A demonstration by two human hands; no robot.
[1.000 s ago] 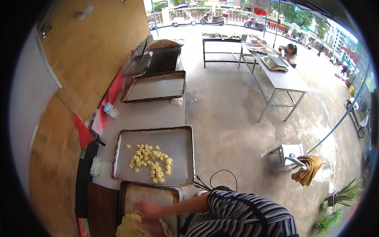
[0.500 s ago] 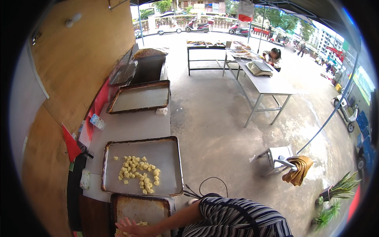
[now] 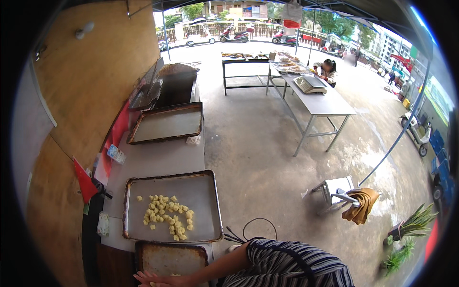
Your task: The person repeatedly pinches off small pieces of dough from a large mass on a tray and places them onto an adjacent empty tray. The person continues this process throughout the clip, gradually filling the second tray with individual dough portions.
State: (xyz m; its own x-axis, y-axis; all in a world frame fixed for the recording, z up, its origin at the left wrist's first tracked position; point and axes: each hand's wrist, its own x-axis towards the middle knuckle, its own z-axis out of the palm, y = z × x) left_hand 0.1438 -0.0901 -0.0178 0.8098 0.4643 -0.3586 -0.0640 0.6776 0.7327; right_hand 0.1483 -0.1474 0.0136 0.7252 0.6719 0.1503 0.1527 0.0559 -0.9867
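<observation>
At the lower edge, my right hand (image 3: 149,278) lies low over the near baking tray (image 3: 172,256), its fingers stretched out and partly cut off by the frame. Pale yellow pieces, which look like dough, show at and beside the fingers; most of them are hidden. A larger metal baking tray (image 3: 214,191) with browned rims lies just beyond. Loosely heaped on it are several small pale dough pieces (image 3: 167,210), apart from my hand. My left hand is out of view.
Another baking tray (image 3: 167,123) lies farther along the counter (image 3: 143,160). A small red flag (image 3: 85,182) stands by the wall. Across the floor are a metal table (image 3: 325,105) with a scale (image 3: 310,85), a person (image 3: 327,71), a stool (image 3: 334,189) and potted plants (image 3: 406,229).
My right hand has shifted slightly left and down, closer to the lower edge, so less of the dough by it shows. The view has tilted a little; the dough heap is unchanged.
</observation>
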